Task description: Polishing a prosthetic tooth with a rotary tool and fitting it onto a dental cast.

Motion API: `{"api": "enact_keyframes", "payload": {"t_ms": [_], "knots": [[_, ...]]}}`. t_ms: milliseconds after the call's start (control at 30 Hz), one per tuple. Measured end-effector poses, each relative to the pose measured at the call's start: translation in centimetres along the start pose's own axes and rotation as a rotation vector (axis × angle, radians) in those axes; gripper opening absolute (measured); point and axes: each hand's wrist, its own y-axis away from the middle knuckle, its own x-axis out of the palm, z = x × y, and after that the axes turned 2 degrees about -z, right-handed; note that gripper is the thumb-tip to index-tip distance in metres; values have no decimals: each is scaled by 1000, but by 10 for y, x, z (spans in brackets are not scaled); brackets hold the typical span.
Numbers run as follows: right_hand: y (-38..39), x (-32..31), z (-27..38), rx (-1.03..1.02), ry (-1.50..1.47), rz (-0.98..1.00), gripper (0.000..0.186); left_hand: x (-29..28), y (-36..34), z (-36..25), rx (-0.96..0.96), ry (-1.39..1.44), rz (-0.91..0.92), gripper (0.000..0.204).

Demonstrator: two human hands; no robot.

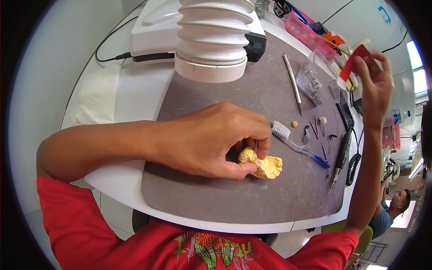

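My left hand (pixel 209 139) rests on the grey mat, fingers curled round a yellow plaster dental cast (pixel 272 167), with a small pale piece (pixel 258 163) on it by the thumb. Raised at the upper right, my right hand (pixel 373 76) pinches a flat red sheet (pixel 350 66) over the clear containers. Right of the cast lies a toothbrush (pixel 294 144) with white bristles and a blue handle. A small yellow piece (pixel 294 124), a metal pointed tool (pixel 290 78) and several small burs (pixel 315 127) are nearby.
A white flexible suction hose (pixel 211 40) hangs over the mat (pixel 189 198). A white machine (pixel 153 33) and folded cloth (pixel 96 94) stand left. A pink basket (pixel 303 33), clear box (pixel 310 78) and black handpiece (pixel 343 155) are right. A co-worker (pixel 387 216) sits further right.
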Motion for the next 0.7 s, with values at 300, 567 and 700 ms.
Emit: {"api": "enact_keyframes", "payload": {"t_ms": [300, 567, 700], "knots": [[99, 8, 90, 322, -232, 167, 26, 0, 5, 1, 17, -63, -25, 15], [131, 28, 94, 7, -44, 365, 28, 1, 3, 2, 27, -15, -28, 13], [140, 37, 98, -234, 250, 267, 30, 1, 5, 2, -4, -24, -29, 13]]}}
